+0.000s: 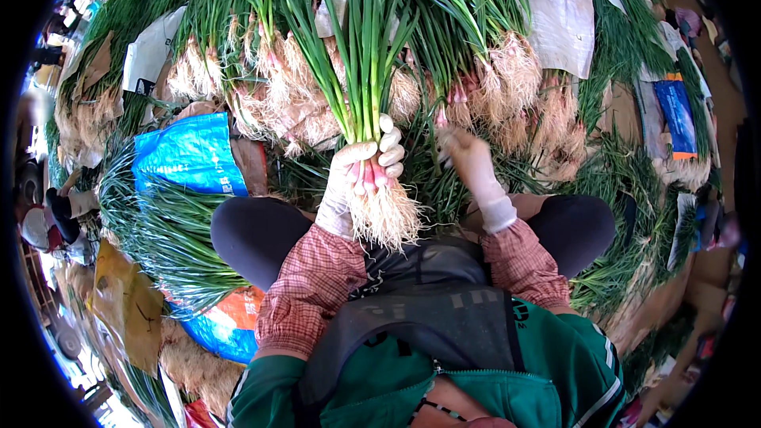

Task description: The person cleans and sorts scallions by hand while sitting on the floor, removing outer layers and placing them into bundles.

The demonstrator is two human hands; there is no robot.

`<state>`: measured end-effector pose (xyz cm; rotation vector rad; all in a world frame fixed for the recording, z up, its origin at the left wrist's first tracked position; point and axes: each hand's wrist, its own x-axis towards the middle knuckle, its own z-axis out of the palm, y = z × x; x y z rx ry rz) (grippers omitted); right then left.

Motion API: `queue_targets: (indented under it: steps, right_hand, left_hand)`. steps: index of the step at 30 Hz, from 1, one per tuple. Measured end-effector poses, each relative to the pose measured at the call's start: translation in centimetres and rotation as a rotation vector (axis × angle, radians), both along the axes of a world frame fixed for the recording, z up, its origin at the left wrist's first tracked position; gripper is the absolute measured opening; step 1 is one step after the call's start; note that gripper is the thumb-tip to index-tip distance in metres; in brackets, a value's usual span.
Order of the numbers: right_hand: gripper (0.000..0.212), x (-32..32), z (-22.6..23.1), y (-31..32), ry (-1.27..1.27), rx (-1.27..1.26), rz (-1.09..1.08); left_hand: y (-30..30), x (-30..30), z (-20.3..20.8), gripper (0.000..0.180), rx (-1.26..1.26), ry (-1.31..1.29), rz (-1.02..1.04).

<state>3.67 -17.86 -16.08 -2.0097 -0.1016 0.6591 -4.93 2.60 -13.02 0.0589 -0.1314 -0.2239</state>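
Observation:
My gloved left hand [349,178] is closed around a bunch of green garlic [366,71]. The long green leaves point up and away from me. Pink bulbs and pale stringy roots hang below the fingers, over my lap. To the right, my gloved right hand [469,160] is apart from the bunch, its fingers curled together and slightly blurred. By its fingertips is a thin green stalk [436,147]; whatever lies between the fingers is hidden. Ahead of both hands, more bunches of green garlic [511,71] lie in a row, roots toward me.
A blue plastic sheet [190,154] lies on a heap of greens [178,230] to the left. White sacking [555,16] covers part of the far right pile. Loose leaves [626,198] are heaped beyond my right knee [575,234]. Another person [59,214] sits at the far left.

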Motion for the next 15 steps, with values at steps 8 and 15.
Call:
queue_targets:
  steps: [8, 15]
  right_hand:
    - [0.033, 3.3, -1.4, -0.8, -0.005, 0.233, -0.147]
    - [0.053, -1.3, 3.2, -0.7, 0.245, -0.001, 0.649]
  left_hand:
    - [-1.9, 0.6, 0.3, 0.024, 0.139, 0.158, 0.065]
    - [-1.6, 1.3, -3.6, 0.026, 0.508, 0.292, -0.076]
